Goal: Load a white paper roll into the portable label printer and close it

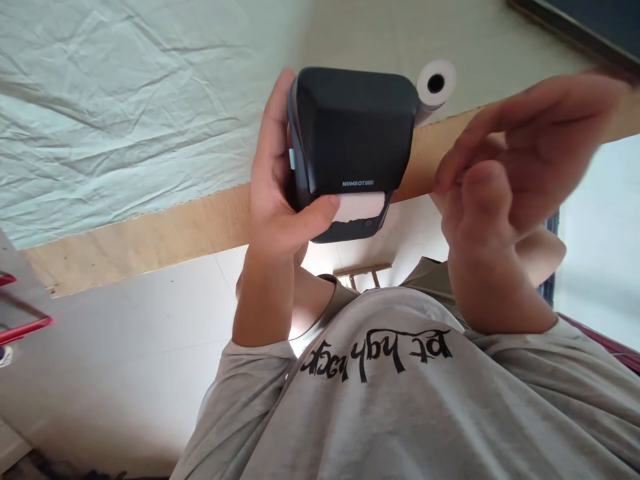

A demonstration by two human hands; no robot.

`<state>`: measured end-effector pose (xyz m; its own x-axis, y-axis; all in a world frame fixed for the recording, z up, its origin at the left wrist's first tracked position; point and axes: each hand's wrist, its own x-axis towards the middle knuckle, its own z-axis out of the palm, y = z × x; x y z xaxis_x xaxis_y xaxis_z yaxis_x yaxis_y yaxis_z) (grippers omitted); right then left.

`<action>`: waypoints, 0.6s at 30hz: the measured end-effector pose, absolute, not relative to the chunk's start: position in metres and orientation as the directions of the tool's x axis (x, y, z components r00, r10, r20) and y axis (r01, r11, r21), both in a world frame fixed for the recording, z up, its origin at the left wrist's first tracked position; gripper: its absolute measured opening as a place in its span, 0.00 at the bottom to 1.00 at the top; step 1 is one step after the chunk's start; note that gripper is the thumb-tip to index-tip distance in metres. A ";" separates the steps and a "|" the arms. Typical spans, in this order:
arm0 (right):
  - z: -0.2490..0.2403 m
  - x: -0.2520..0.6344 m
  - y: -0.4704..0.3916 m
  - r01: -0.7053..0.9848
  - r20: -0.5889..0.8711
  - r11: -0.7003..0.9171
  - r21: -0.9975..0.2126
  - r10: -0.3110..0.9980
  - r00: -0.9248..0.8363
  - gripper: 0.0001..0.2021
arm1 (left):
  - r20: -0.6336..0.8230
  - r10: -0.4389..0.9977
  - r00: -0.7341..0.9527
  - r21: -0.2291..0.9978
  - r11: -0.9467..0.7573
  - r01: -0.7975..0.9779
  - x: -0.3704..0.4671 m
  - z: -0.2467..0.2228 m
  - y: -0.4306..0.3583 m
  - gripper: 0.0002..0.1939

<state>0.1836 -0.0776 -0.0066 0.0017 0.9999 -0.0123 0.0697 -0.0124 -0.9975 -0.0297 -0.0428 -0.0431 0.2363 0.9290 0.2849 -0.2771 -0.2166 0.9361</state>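
Note:
A black label printer (357, 133) marked NIIMBOT is held up over the table's front edge by my left hand (285, 193), whose thumb presses near its slot. White paper (361, 205) with a torn edge pokes out of the slot. My right hand (530, 153) is raised to the right of the printer, apart from it and blurred. Its fingers curve toward the thumb, and whether anything is between them cannot be made out. Just right of the printer, a white paper roll (437, 83) with a dark core stands on the table.
The table has a pale green cloth (150, 100) and a bare wooden front edge (200, 230). A dark flat object (590, 27) lies at the back right. Something with red edges (25, 327) shows at far left. A wooden stool (363, 272) is below the table.

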 end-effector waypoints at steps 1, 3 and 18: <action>-0.008 0.180 -0.078 0.065 0.032 0.031 -0.997 0.999 0.016 0.21 | 0.298 0.926 0.232 0.928 -0.223 -0.299 -0.030 -0.044 -0.042 0.50; -0.012 0.173 -0.075 0.064 0.081 0.083 -0.995 0.996 -0.033 0.19 | 0.253 0.939 0.234 0.934 -0.175 -0.310 -0.032 -0.044 -0.039 0.47; 0.016 0.164 -0.047 0.343 -0.293 -0.214 -0.915 0.935 -0.198 0.31 | 0.054 0.989 0.136 0.966 -0.018 -0.257 -0.015 -0.026 -0.044 0.30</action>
<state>0.1641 -0.0469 0.0156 -0.1983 0.9353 -0.2931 0.3426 -0.2141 -0.9148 -0.0150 -0.0439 -0.0263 0.1361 0.9892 0.0542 -0.2571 -0.0175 0.9662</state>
